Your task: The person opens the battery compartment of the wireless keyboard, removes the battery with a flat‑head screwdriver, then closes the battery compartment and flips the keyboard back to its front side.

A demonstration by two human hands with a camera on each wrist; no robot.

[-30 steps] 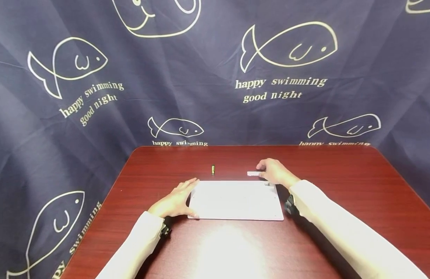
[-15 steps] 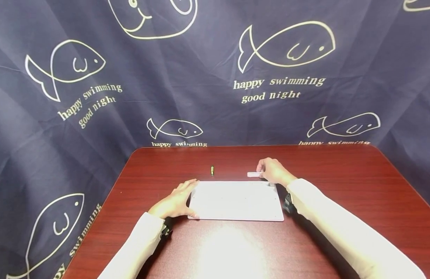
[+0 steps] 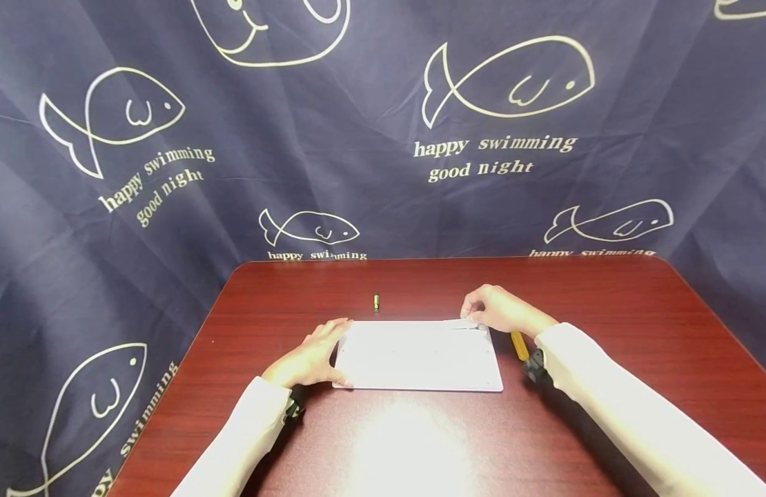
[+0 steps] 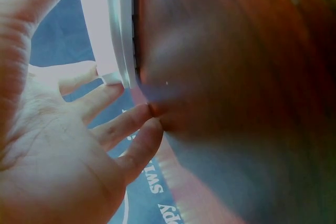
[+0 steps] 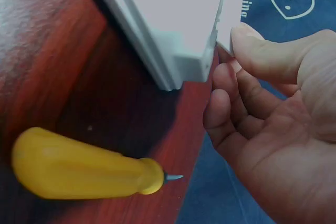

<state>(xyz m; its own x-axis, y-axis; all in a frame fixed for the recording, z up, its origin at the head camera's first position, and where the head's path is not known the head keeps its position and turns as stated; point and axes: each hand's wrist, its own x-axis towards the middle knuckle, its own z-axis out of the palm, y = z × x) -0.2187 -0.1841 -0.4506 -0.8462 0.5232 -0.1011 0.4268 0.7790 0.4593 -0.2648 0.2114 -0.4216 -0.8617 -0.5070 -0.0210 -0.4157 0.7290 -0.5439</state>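
A white keyboard (image 3: 414,355) lies face down, its edge keys just showing underneath in the left wrist view. My left hand (image 3: 311,355) holds its left end, thumb at the front edge and fingers spread toward the back corner. At the back right, the thumb and fingers of my right hand (image 3: 499,308) pinch a thin white battery cover (image 5: 229,24). That cover lies along the keyboard's back edge, with a narrow dark gap beside it in the right wrist view. The inside of the battery slot is hidden.
A small green and gold battery (image 3: 376,302) stands or lies behind the keyboard; which, I cannot tell. To the keyboard's right lies a screwdriver (image 5: 84,166) with a yellow handle, partly under my right wrist. A dark fish-print cloth (image 3: 383,138) hangs behind the red-brown table (image 3: 606,310).
My right hand has brought the battery cover from behind the keyboard onto its back right edge. The screwdriver has come into sight. My left hand stays in place.
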